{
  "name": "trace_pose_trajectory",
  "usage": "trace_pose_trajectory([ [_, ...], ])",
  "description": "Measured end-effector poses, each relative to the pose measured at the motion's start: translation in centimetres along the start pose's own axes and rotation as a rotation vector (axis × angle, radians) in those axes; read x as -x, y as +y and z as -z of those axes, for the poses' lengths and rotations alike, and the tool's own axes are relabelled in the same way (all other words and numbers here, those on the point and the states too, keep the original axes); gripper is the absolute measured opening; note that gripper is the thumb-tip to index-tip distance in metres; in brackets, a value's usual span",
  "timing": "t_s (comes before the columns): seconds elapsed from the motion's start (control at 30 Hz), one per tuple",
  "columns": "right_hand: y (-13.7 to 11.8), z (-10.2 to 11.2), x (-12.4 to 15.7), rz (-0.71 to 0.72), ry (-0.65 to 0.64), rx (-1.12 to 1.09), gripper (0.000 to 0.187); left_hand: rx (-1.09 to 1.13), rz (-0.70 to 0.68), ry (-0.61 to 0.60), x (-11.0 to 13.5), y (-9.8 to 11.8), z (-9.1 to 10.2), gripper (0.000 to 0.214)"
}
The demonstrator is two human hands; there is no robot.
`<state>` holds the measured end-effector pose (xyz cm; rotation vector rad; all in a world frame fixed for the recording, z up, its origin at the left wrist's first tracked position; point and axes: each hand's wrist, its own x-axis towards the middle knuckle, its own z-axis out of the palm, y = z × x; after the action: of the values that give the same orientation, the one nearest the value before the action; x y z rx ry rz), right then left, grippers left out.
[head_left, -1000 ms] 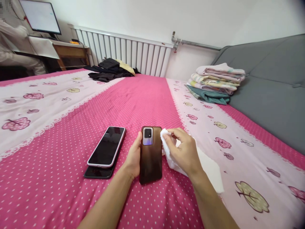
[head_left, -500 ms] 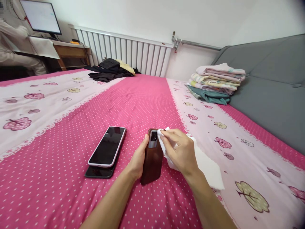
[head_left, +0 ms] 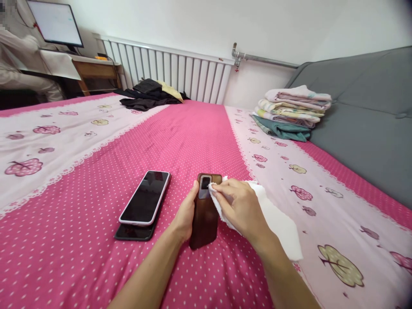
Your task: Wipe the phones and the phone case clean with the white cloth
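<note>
My left hand (head_left: 186, 215) grips a brown-backed phone (head_left: 203, 219) by its left edge, holding it back side up just above the pink dotted bedspread (head_left: 96, 253). My right hand (head_left: 240, 207) pinches a white cloth (head_left: 273, 219) and presses a corner of it on the phone's back beside the camera block. To the left, a pink-edged phone (head_left: 145, 197) lies screen up on top of a black phone (head_left: 133, 232).
A stack of folded cloths (head_left: 291, 111) sits at the far right by the grey headboard (head_left: 363, 124). Dark clothes (head_left: 148, 95) lie by the white radiator (head_left: 170, 71). A person in white (head_left: 19, 64) sits at a desk with a monitor (head_left: 54, 23) at far left.
My left hand tilted the brown phone and shifted it slightly right. My right hand brought the cloth from the phone's right side onto its back near the camera.
</note>
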<state>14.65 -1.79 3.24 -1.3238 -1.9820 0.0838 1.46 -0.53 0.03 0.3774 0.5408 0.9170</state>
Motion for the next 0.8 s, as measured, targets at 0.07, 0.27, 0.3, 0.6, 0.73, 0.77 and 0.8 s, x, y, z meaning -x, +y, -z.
trace_pose_trajectory([
  [0.07, 0.0, 0.0, 0.0, 0.013, -0.029, 0.008, 0.018, 0.016, -0.002, -0.015, -0.2, 0.0, 0.2, 0.047],
  [0.27, -0.2, 0.1, 0.0, 0.101, -0.098, -0.009, 0.016, 0.081, 0.007, -0.041, -0.2, 0.0, 0.0, 0.046],
  [0.3, -0.3, 0.1, 0.0, 0.121, -0.097, -0.015, 0.016, 0.084, 0.007, -0.037, -0.2, 0.1, -0.1, 0.046],
  [0.6, -1.3, -0.8, 0.2, 0.184, 0.032, -0.045, 0.018, 0.077, -0.028, 0.041, 0.0, -0.1, -0.6, 0.048],
  [0.73, -1.6, -0.9, 0.3, 0.131, 0.141, -0.063, 0.017, 0.060, -0.059, 0.051, 0.2, -0.3, -1.1, 0.046],
  [0.77, -1.6, -0.9, 0.4, 0.121, 0.169, -0.073, 0.017, 0.053, -0.069, 0.043, 0.3, -0.4, -1.3, 0.045],
  [0.8, -1.7, -0.9, 0.4, 0.112, 0.194, -0.082, 0.018, 0.045, -0.077, 0.037, 0.3, -0.5, -1.4, 0.045],
])
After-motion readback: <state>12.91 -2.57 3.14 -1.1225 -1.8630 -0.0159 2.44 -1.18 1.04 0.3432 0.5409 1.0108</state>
